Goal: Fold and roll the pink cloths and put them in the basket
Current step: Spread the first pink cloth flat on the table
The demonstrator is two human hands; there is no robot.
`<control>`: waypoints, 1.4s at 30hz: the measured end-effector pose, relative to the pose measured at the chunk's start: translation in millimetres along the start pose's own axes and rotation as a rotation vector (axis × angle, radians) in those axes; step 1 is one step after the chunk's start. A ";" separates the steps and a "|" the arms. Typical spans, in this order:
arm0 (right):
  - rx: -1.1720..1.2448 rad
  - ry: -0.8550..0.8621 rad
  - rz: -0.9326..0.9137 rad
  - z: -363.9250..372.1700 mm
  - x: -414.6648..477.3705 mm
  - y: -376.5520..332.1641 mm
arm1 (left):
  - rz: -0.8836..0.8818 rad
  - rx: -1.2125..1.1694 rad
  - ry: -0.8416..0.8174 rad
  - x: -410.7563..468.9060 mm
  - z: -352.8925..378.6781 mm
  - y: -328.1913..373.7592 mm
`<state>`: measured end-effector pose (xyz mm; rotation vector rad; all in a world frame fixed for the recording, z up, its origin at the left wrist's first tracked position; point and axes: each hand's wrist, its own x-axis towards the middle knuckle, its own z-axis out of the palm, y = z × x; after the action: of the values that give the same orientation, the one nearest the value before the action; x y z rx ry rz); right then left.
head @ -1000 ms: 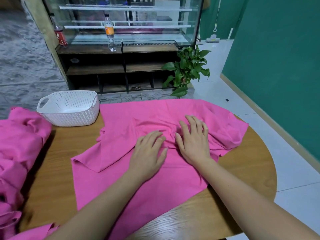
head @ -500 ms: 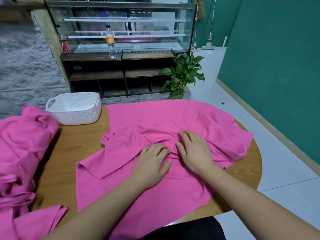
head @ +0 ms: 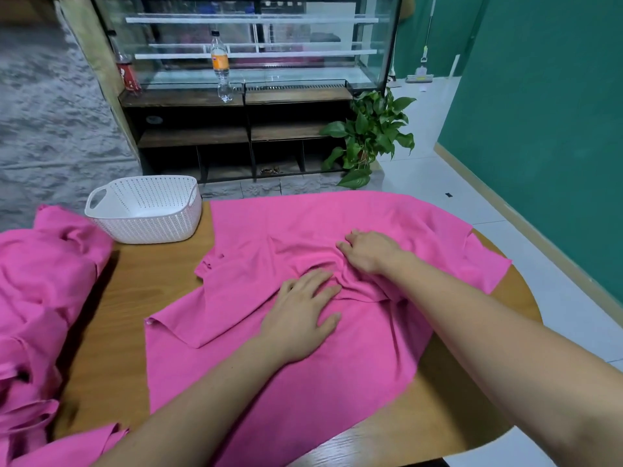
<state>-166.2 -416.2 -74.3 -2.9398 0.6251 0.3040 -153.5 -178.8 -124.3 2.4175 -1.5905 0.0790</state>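
Observation:
A large pink cloth (head: 276, 375) lies spread and wrinkled over the round wooden table (head: 141, 284). My left hand (head: 300, 315) rests flat on its middle, fingers straight. Just beyond it my right hand (head: 367, 252) has its fingers curled into a bunched ridge of the same cloth and grips the fabric. A white perforated basket (head: 145, 214) stands empty at the table's far left. More pink cloths (head: 40, 291) are heaped at the left edge.
Behind the table stand a dark wooden shelf with a glass display case (head: 256, 52), two bottles on it, and a potted green plant (head: 371, 136). A green wall runs along the right, with white tiled floor below.
My right hand went from lying flat to curling its fingers into the cloth, bunching it further back. My left hand stayed flat on the cloth.

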 end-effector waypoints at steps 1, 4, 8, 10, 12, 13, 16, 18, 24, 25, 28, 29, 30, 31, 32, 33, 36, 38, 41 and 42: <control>-0.013 -0.010 -0.002 -0.7 8.4 0.8 | 0.021 0.010 -0.004 0.6 1.4 -0.4; -0.025 -0.021 -0.007 -7.7 30.5 -1.3 | 0.105 0.043 -0.016 2.5 5.1 0.3; -0.074 -0.027 -0.013 -14.3 59.3 -6.6 | 0.148 0.052 -0.020 5.3 6.9 -0.6; -0.082 -0.032 -0.011 -15.4 70.2 -9.8 | 0.156 0.045 -0.032 4.7 7.3 -1.1; -0.072 -0.037 0.000 -18.5 77.2 -12.4 | 0.161 0.036 -0.052 4.0 7.6 -0.8; -0.057 -0.039 0.006 -19.6 80.2 -12.2 | 0.162 0.026 -0.067 4.0 7.2 -0.4; -0.029 -0.045 0.023 -19.0 84.3 -10.6 | 0.173 0.011 -0.107 3.7 6.4 0.8; -0.047 -0.058 0.028 -24.1 81.3 -14.4 | 0.202 0.022 -0.107 1.4 6.4 2.5; -0.049 0.186 -0.118 -40.6 58.6 -62.6 | 0.208 0.005 -0.113 -0.6 6.0 4.1; -0.017 0.131 -0.154 -38.2 55.5 -73.1 | 0.211 0.000 -0.108 -0.1 7.4 4.2; 0.012 -0.070 -0.199 -30.1 48.8 -95.2 | 0.215 -0.013 -0.115 0.1 11.3 2.9; 0.004 -0.090 -0.193 -29.2 49.1 -97.9 | 0.215 -0.011 -0.117 0.4 12.2 2.7; 0.001 -0.093 -0.184 -28.7 51.4 -100.0 | 0.218 -0.008 -0.117 0.7 12.4 2.5; -0.001 -0.090 -0.176 -28.8 55.0 -101.7 | 0.221 -0.006 -0.113 1.2 12.4 2.3; -0.001 -0.084 -0.173 -29.6 59.0 -103.1 | 0.226 -0.007 -0.111 1.5 12.1 2.4; -0.004 -0.077 -0.170 -30.5 64.4 -104.2 | 0.230 -0.009 -0.108 1.7 11.5 2.5; 0.007 -0.083 -0.149 -30.3 83.0 -104.5 | 0.234 -0.020 -0.094 0.8 10.5 2.5; 0.042 -0.105 -0.137 -25.0 94.7 -102.2 | 0.235 -0.024 -0.096 0.0 10.9 2.3; 0.079 -0.075 -0.131 -17.8 101.2 -99.2 | 0.239 -0.021 -0.106 -0.6 10.1 2.0; 0.107 -0.033 -0.119 -18.5 97.7 -99.1 | 0.245 -0.016 -0.103 -1.1 9.7 2.3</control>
<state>-34.7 -367.2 -70.3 -2.8482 0.4450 0.2960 -156.9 -181.0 -133.5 2.2360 -1.9183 -0.0150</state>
